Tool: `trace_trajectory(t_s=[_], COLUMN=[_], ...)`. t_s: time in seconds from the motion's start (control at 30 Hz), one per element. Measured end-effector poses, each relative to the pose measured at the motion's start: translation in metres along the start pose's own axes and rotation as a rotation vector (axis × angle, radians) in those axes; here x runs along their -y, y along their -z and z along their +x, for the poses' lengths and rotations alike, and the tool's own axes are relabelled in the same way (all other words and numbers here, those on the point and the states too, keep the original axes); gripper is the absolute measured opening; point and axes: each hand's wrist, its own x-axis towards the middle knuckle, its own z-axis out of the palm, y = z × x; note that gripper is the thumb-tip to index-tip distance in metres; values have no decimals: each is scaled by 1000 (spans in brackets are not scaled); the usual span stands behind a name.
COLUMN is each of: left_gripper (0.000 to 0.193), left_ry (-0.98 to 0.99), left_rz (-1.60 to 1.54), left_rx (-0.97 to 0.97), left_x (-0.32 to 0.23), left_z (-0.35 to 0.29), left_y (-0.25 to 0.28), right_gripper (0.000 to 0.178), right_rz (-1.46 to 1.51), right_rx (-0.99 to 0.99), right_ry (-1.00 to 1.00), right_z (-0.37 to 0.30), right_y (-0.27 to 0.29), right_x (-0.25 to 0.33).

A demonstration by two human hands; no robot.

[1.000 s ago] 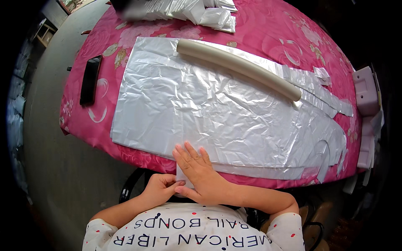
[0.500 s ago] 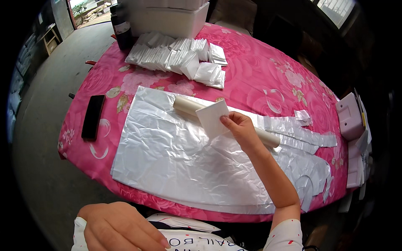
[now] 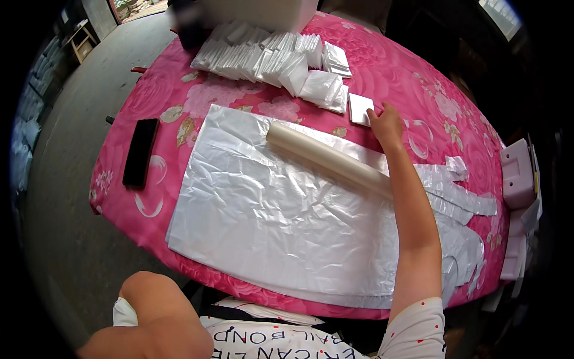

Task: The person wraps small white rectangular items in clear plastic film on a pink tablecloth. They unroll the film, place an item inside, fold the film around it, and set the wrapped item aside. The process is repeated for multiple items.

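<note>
My right hand reaches across to the far side of the table, its thumb and fingers closed at the right edge of a flat white folded packet. That packet is down at the tablecloth, just right of several similar folded packets packed in rows. Beneath my right forearm lies a pale tube, resting on a wide stack of silvery plastic sheets. At the lower left my left arm is bent close to me; its fingers do not show.
A pink floral tablecloth covers the table. A black phone lies at the left. Behind the packets stand a white foam box and a dark bottle. Cut plastic strips and foam pieces are at the right.
My right hand has carried the white packet from over the tube to the far side, beside the other packets. My left arm has shifted, hiding its fingers. The view has tilted slightly.
</note>
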Motion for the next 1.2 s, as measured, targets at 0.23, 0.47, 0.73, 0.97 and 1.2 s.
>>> trace_trajectory(t_s=[0.23, 0.47, 0.73, 0.97, 1.2], left_gripper=[29, 39, 79, 71, 62], left_ry=[144, 662, 684, 666, 668], left_rz=[111, 652, 1292, 1260, 1275], left_rx=[193, 476, 748, 972, 944], left_x=[8, 81, 165, 190, 205], left_z=[0, -58, -138, -146, -145], left_y=[15, 28, 19, -28, -45], right_gripper=[51, 50, 52, 47, 35], right_rz=[301, 41, 233, -99, -344], right_rx=[270, 320, 556, 186, -106], right_ry=[177, 331, 450, 249, -218], right_z=[-71, -190, -294, -268, -260], right_y=[60, 120, 148, 162, 203], right_x=[-9, -44, -69, -212, -341])
